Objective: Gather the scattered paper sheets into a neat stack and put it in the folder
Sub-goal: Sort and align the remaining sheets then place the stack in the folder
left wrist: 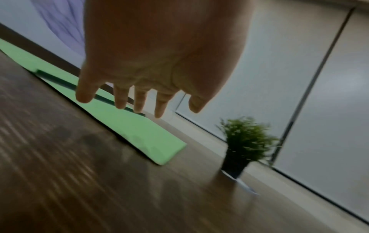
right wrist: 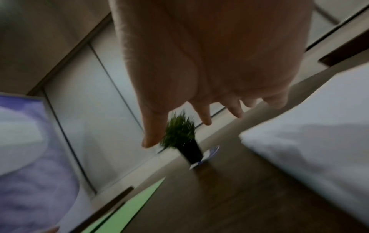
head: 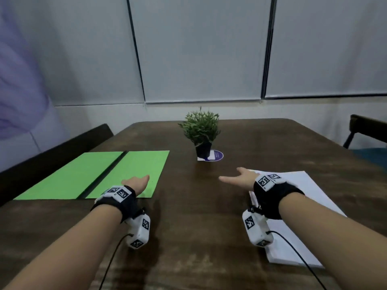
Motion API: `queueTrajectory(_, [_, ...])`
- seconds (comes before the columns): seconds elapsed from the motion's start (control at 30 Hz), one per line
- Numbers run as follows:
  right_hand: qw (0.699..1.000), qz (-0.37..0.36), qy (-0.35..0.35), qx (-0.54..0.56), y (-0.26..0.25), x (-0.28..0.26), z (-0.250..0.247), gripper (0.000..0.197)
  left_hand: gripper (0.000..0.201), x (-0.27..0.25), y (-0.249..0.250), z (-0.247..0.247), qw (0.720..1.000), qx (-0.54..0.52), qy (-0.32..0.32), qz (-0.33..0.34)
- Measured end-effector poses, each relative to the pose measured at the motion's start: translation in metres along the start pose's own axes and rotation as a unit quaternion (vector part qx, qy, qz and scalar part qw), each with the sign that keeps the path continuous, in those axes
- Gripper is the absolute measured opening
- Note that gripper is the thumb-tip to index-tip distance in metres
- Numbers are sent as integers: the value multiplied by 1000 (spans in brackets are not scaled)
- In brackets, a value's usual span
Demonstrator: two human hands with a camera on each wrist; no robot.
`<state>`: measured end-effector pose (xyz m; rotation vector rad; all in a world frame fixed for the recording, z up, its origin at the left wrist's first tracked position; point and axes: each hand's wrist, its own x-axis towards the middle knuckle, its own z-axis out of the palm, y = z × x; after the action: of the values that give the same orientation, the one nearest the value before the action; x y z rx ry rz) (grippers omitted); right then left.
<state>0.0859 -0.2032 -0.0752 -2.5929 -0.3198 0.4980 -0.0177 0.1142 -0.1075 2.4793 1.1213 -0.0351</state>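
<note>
A green folder point(head: 92, 174) lies spread flat on the left of the dark wooden table point(head: 188, 206), a dark spine running down its middle. White paper sheets point(head: 299, 216) lie in a pile on the right. My left hand point(head: 136, 183) hovers over the folder's near right corner, fingers straight and spread, holding nothing. The same hand point(left wrist: 137, 102) shows above the folder point(left wrist: 139, 130) in the left wrist view. My right hand point(head: 236, 177) hangs just left of the paper's far corner, fingers extended. In the right wrist view that hand point(right wrist: 199, 119) is empty beside the paper point(right wrist: 309, 141).
A small potted plant point(head: 201, 130) stands on a round purple coaster point(head: 215, 155) at the middle back of the table. A dark bench point(head: 52, 155) runs along the left edge, and a chair point(head: 364, 130) sits at the far right. Cables trail from both wrist cameras.
</note>
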Motion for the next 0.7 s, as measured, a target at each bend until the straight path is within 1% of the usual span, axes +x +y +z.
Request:
queueTrajectory(0.07, [999, -10, -23, -46, -28, 18, 29, 120, 72, 24, -24, -5, 999, 30, 1, -28])
queueTrajectory(0.2, [984, 3, -71, -163, -62, 48, 69, 124, 95, 64, -46, 1, 992, 104, -33, -64])
queueTrajectory(0.27, [976, 22, -88, -197, -66, 60, 81, 129, 98, 77, -49, 6, 987, 140, -56, -58])
queueTrajectory(0.33, [974, 30, -93, -203, -66, 66, 89, 133, 96, 82, -48, 10, 982, 168, -69, -42])
queueTrajectory(0.4, [974, 31, -90, -205, -63, 65, 93, 132, 93, 78, -44, 12, 978, 196, -73, -23])
queueTrajectory(0.47, [981, 20, -80, -174, -60, 60, 92, 127, 90, 64, -35, 12, 973, 217, -81, -4])
queueTrajectory(0.5, [988, 11, -74, -137, -58, 55, 89, 124, 88, 55, -29, 12, 971, 224, -88, 7])
queueTrajectory(0.57, [998, -5, -54, -20, -51, 46, 78, 113, 84, 29, -14, 13, 964, 239, -107, 32])
queueTrajectory(0.63, [996, -31, 2, 83, -44, 33, 60, 100, 81, 2, 1, 17, 956, 259, -126, 59])
queueTrajectory(0.7, [987, -48, 75, 131, -34, 17, 38, 89, 78, -25, 17, 24, 947, 271, -146, 89])
